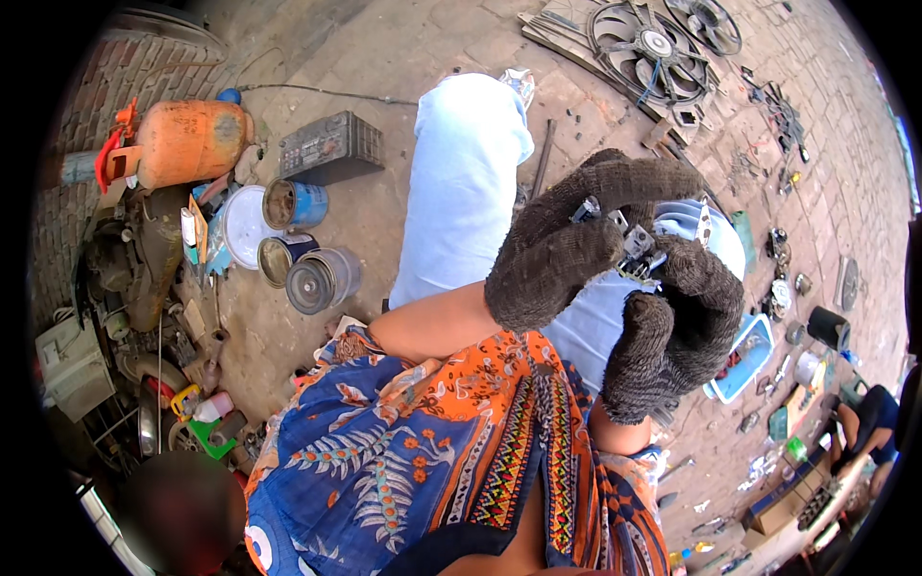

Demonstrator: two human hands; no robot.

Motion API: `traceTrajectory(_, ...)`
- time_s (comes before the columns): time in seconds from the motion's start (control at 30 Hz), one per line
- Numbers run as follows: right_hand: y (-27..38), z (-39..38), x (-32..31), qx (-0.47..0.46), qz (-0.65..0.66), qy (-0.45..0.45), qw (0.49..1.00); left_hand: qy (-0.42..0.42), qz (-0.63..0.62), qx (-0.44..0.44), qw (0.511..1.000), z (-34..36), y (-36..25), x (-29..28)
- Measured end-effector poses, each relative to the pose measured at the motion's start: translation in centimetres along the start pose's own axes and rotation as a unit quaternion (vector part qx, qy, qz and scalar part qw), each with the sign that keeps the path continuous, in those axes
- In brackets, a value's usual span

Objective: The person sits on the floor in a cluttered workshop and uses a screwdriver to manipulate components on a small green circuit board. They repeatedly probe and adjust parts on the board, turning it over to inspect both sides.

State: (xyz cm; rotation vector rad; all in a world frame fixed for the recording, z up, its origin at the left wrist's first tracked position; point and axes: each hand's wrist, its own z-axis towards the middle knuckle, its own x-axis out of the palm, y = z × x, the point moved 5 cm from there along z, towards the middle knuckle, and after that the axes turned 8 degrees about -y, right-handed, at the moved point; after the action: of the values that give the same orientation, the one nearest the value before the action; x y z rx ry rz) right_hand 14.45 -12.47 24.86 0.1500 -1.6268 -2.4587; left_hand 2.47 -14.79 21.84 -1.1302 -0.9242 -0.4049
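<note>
Dark knitted work gloves cover both hands, which meet over my light-blue trouser legs. My left hand (562, 240) is closed, its fingers curled round toward a small grey metal part (636, 252) of several bits. My right hand (677, 322) pinches the same part from the lower right, thumb and fingers bent close around it. A small shiny metal piece (586, 208) shows between the fingers of my left glove. The part's exact kind cannot be made out, and the gloves cover some of it.
A car radiator fan (654, 46) lies at the far right. To the left are an orange gas cylinder (192, 144), a black car battery (329, 147) and several cans (324, 280). Near my right knee sits a blue tray (744, 357) of loose parts. Another person crouches at the right edge.
</note>
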Motion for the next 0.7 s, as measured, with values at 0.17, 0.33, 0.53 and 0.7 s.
traceTrajectory(0.17, 0.1, -0.4, 1.0, -0.011, -0.046, -0.049, 0.998, -0.036, 0.01, 0.097, 0.995, 0.2, -0.1, 0.4)
traceTrajectory(0.33, -0.6, -1.3, 0.8, -0.041, -0.083, -0.007, 0.996, -0.005, 0.044, 0.186, 0.981, 0.2, -0.1, 0.4)
traceTrajectory(0.53, -0.9, -2.0, 0.9, -0.022, -0.027, -0.067, 0.997, -0.058, 0.156, 0.334, 0.928, -1.0, 0.3, -0.6)
traceTrajectory(0.7, -1.1, -1.9, 0.7, -0.035, -0.022, -0.058, 0.997, 0.004, 0.175, 0.369, 0.913, -0.9, 1.0, -1.8)
